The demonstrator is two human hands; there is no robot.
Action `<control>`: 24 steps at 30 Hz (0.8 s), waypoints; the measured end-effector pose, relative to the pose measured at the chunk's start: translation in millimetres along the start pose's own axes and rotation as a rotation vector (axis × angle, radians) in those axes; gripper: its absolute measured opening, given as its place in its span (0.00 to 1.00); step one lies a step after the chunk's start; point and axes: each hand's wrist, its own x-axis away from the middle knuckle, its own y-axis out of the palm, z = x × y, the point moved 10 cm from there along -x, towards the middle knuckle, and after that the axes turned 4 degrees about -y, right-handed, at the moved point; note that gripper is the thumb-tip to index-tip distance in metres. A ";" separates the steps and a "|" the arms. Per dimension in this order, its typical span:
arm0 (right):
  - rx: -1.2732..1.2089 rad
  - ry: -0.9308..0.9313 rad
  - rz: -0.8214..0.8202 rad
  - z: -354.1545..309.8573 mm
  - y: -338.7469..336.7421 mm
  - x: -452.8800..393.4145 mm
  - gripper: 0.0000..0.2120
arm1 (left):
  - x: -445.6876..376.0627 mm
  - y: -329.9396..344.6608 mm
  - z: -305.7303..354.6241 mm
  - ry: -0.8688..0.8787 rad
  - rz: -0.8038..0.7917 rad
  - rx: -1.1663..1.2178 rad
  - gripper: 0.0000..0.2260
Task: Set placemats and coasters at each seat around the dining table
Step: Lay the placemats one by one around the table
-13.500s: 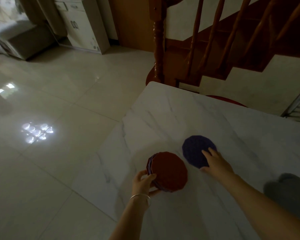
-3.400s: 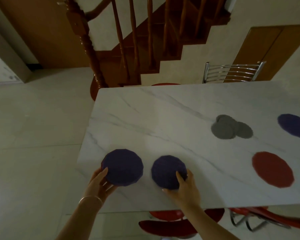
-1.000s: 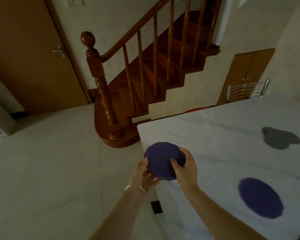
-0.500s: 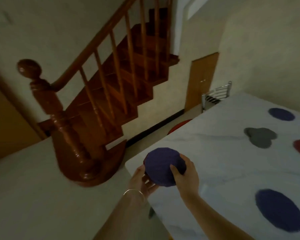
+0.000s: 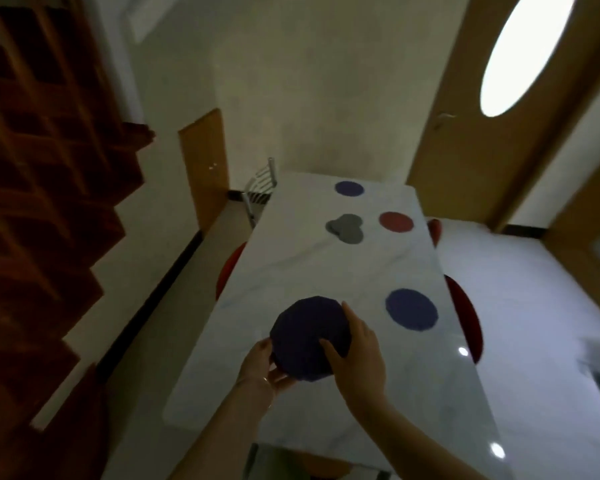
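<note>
I hold a round purple placemat (image 5: 305, 337) above the near end of the white marble dining table (image 5: 312, 271). My left hand (image 5: 262, 367) supports it from below at its left edge. My right hand (image 5: 355, 351) grips its right edge, thumb on top. On the table lie another purple placemat (image 5: 411, 309) at the near right, a red placemat (image 5: 395, 222) farther on, a purple one (image 5: 349, 188) at the far end, and a cluster of grey coasters (image 5: 346, 229) in the middle.
Red chair seats (image 5: 466, 317) stick out along the table's right side, one (image 5: 226, 271) on the left. A metal chair back (image 5: 260, 188) stands at the far left corner. A wooden staircase (image 5: 42, 188) fills the left. A door with an oval window (image 5: 520, 64) stands behind.
The view has swung right, so I now look down the table's length. Both hands keep holding the purple placemat, which is now over the table's near end.
</note>
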 end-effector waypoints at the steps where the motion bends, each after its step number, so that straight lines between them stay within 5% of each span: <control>1: 0.041 0.005 0.022 2.4 -5.1 3.1 0.33 | -3.2 4.8 -2.3 -0.003 0.005 -0.046 0.09; 8: 0.043 0.113 0.087 47.9 -7.8 16.3 0.31 | -21.0 18.0 -24.5 -0.047 0.049 -0.187 0.08; 13: -0.067 0.096 -0.008 62.6 30.1 14.5 0.27 | -26.4 4.4 -13.6 -0.009 0.106 -0.246 0.07; 17: -0.052 0.059 -0.130 61.2 58.8 19.9 0.36 | -35.6 -7.0 4.1 0.026 0.135 -0.275 0.07; 24: 0.117 0.029 -0.202 57.4 84.9 29.1 0.36 | -47.9 -17.6 19.4 0.058 0.111 -0.376 0.08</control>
